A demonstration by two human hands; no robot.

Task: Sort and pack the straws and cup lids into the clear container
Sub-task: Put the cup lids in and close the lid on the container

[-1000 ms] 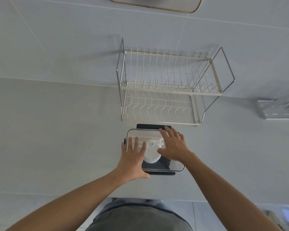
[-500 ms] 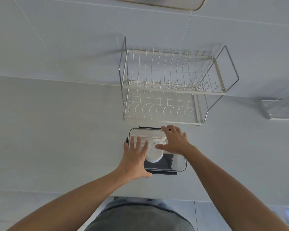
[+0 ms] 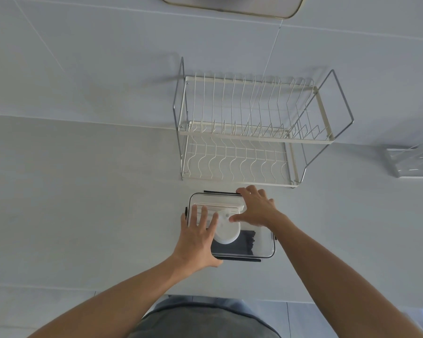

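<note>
The clear container point(image 3: 266, 250) sits on the pale counter just in front of me, with a transparent lid on top and black clips along its edges. Through it I see white straws point(image 3: 220, 207) at the far side, round white cup lids point(image 3: 226, 230) in the middle and black straws point(image 3: 244, 242) at the near right. My left hand point(image 3: 197, 237) lies flat on the lid's left half, fingers spread. My right hand point(image 3: 257, 208) presses flat on the far right corner, fingers apart.
A two-tier wire dish rack point(image 3: 252, 132) stands right behind the container against the wall. A small metal rack point(image 3: 410, 162) sits at the far right. The counter's front edge point(image 3: 59, 286) runs near my body.
Both hands stay flat on the container's lid. My right hand has shifted slightly toward the far right corner, and the far black clip now lies lower against the container.
</note>
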